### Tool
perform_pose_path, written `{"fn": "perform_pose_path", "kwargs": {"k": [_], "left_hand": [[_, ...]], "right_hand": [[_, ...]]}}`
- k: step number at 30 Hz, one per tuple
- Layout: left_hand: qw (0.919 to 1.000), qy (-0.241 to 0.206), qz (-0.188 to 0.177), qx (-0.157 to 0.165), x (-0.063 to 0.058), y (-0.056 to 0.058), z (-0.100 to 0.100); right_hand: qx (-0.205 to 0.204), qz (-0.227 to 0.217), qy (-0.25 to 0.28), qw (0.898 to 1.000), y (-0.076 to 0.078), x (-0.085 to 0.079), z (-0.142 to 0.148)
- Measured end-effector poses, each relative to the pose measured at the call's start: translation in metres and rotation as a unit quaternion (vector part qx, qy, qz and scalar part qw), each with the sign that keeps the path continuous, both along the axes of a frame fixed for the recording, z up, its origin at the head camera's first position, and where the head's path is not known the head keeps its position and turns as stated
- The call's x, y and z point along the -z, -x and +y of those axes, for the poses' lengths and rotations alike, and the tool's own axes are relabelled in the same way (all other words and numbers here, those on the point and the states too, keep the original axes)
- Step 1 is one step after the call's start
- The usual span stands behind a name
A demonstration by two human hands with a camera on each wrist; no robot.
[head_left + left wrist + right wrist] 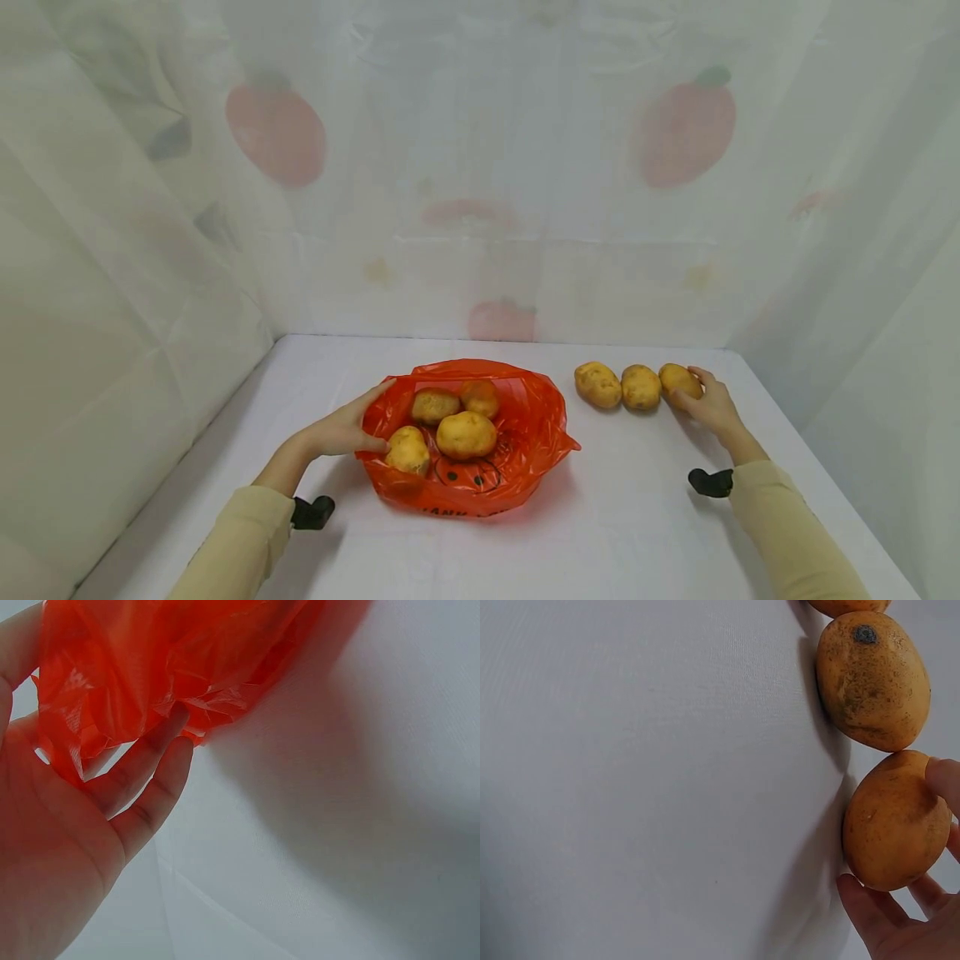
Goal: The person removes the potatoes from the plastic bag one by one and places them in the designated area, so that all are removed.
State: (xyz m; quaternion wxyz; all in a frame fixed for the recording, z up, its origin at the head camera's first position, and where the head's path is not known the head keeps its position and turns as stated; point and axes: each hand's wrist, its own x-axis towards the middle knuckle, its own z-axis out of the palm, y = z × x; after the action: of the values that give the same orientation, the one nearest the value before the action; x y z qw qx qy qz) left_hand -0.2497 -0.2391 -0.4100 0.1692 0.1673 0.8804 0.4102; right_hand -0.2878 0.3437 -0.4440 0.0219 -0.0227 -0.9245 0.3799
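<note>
A red plastic bag lies with its mouth open and several potatoes inside, among them a large one in the middle. My left hand holds the bag's left rim, its thumb beside the nearest potato. In the left wrist view the fingers of that hand reach under the crinkled plastic. On the right, my right hand grips the rightmost potato of a row of three, thumb on one side and fingers on the other. This potato touches its neighbour.
The other two potatoes of the row, a middle one and a left one, lie right of the bag. All rest on a white-covered table. Pale curtains with printed red fruit enclose the back and sides.
</note>
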Motion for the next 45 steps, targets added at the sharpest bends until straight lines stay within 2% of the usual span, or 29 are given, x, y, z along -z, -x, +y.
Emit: {"fn": "perform_pose_path", "kwargs": {"k": [5,13,21,29,36,39,45], "left_hand": [[1.0,-0.001,0.003,0.002,0.001,0.001,0.0],[1.0,-0.005,0.003,0.004,0.002,0.001,0.0],[1.0,0.006,0.005,0.002,-0.001,0.0,0.0],[1.0,0.009,0.0,-0.004,0.0,0.0,-0.001],[0.9999,0.01,-0.005,-0.009,0.0,0.0,-0.001],[0.9999,0.01,-0.004,-0.008,0.0,0.0,-0.001],[0.9999,0.013,-0.004,-0.01,0.0,0.0,0.0]], "right_hand": [[-0.005,0.0,-0.001,1.0,-0.003,-0.003,0.002],[-0.018,0.026,-0.019,0.999,-0.004,-0.005,0.006],[-0.026,0.056,-0.068,0.996,-0.008,-0.016,0.005],[-0.014,0.125,-0.103,0.987,-0.009,-0.025,-0.001],[-0.032,0.181,-0.085,0.979,-0.005,-0.034,-0.011],[-0.046,0.179,-0.069,0.98,-0.003,-0.039,-0.017],[-0.064,0.144,-0.053,0.986,-0.006,-0.054,-0.036]]}}
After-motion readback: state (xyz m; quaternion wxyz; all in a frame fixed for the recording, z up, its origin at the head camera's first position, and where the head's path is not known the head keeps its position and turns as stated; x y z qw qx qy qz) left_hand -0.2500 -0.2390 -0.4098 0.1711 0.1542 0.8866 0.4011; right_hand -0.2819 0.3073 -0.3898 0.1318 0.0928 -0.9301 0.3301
